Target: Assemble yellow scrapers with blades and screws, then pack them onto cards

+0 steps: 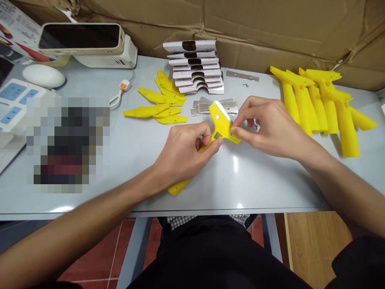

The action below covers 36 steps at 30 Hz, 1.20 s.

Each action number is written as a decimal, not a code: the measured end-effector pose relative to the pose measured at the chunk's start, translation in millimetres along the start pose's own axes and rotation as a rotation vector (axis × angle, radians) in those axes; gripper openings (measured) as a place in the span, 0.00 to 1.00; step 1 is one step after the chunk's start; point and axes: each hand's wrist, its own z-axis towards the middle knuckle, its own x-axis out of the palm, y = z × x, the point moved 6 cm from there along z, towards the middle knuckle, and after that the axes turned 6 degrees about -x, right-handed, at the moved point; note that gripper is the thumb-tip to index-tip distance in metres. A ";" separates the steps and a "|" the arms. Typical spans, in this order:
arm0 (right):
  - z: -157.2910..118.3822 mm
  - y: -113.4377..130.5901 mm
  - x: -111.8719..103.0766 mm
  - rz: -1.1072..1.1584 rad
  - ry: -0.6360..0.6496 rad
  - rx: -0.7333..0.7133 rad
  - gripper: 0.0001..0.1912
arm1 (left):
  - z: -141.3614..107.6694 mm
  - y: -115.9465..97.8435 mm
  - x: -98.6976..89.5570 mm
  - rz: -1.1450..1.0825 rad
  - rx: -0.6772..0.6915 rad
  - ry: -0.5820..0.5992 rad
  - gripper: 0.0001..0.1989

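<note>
Two forearms [99,218] end in two hands [187,146] touching one yellow handle [221,120].

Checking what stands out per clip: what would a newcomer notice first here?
The bright yellow part at centre, gripped by the left hand, with the right hand at its edge. Then the yellow handles clustered on the right and the pixelated patch on the left.

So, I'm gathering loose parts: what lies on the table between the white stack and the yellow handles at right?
In the head view, a metal strip, with tiny metal bits just below it.
</note>
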 end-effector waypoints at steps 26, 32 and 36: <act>-8.3 -19.2 12.0 0.844 -0.019 0.264 0.20 | -18.4 -10.3 -1.5 0.347 0.428 -0.021 0.18; -15.6 -13.5 6.7 0.905 -0.082 0.279 0.18 | -26.3 -18.8 -3.4 0.453 0.549 -0.107 0.17; -16.6 -10.1 5.8 0.927 -0.121 0.308 0.18 | -37.5 -21.6 -5.3 0.590 0.619 -0.194 0.23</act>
